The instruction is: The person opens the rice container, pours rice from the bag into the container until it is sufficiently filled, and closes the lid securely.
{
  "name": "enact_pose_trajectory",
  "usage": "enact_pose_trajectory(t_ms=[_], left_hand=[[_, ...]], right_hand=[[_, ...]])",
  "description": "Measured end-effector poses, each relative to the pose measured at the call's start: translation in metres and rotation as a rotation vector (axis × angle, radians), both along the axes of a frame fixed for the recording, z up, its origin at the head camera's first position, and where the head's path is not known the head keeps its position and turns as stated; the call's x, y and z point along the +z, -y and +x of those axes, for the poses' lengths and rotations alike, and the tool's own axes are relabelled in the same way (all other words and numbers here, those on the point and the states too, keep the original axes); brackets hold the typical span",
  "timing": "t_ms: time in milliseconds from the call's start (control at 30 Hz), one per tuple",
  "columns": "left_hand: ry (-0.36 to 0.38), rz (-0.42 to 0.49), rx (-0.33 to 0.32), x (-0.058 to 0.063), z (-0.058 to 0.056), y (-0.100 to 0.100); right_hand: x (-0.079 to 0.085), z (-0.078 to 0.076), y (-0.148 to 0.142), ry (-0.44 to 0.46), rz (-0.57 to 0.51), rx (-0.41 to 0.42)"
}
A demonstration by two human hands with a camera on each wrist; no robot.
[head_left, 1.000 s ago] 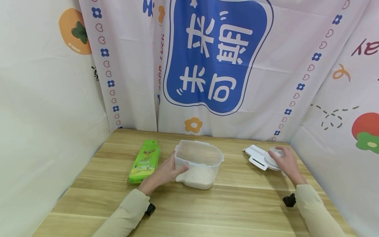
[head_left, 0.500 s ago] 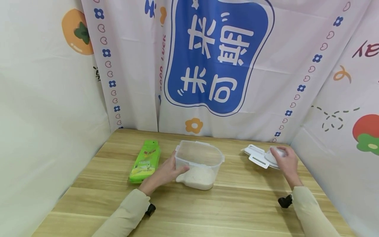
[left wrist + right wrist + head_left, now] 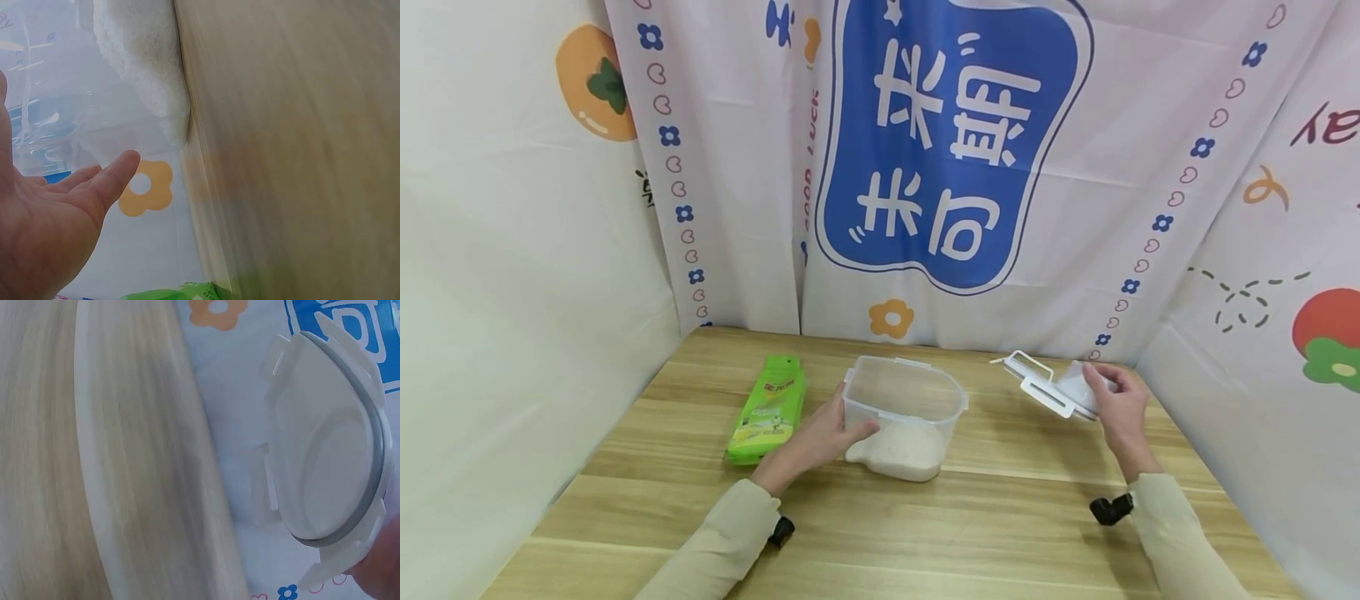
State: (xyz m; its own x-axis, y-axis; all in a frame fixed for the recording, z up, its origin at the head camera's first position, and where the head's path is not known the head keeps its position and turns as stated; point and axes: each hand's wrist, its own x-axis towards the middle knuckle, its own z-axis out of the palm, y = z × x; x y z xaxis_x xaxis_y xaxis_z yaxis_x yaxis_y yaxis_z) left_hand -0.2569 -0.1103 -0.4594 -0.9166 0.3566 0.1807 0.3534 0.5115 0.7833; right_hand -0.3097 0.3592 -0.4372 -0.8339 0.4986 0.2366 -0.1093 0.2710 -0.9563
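Lid (image 3: 322,450): seemingly light, stiff; hold by cap (image 3: 1077,382) (flaps (image 3: 350,342) look fragile)
Right fingers (image 3: 1097,386): pinching cap
Left fingers (image 3: 859,430): straight, at box (image 3: 951,423)

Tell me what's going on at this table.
A person's left hand rests against a clear, open-topped container with white grains in the bottom. The right hand holds a white lid, tilted, off to the container's right. The lid is not on the container. A green packet lies on the wooden table, left of the container.
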Motion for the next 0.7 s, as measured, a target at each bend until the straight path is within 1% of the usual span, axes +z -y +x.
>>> enact_pose_trajectory(t_ms=[133,200,267,333,467,633,700], left_hand=[[-0.006,-0.013,0.001,0.000,0.001,0.000],[-0.005,-0.014,0.002,0.000,0.002,0.000],[-0.005,-0.024,0.006,0.001,0.003,0.000],[-0.003,-0.034,0.008,0.002,0.005,0.000],[-0.006,-0.035,0.007,0.003,0.007,0.000],[-0.009,-0.040,0.008,0.004,0.008,-0.001],[-0.014,-0.048,0.008,0.004,0.008,-0.002]], right_hand=[[0.004,0.002,0.009,-0.013,-0.148,0.028],[0.007,0.003,0.014,-0.032,-0.191,0.042],[0.010,0.005,0.020,-0.058,-0.199,0.050],[0.014,0.006,0.026,-0.086,-0.201,0.059],[0.022,0.008,0.040,-0.145,-0.160,0.087],[0.034,0.013,0.058,-0.181,-0.086,0.120],[0.039,0.015,0.066,-0.202,-0.081,0.143]])
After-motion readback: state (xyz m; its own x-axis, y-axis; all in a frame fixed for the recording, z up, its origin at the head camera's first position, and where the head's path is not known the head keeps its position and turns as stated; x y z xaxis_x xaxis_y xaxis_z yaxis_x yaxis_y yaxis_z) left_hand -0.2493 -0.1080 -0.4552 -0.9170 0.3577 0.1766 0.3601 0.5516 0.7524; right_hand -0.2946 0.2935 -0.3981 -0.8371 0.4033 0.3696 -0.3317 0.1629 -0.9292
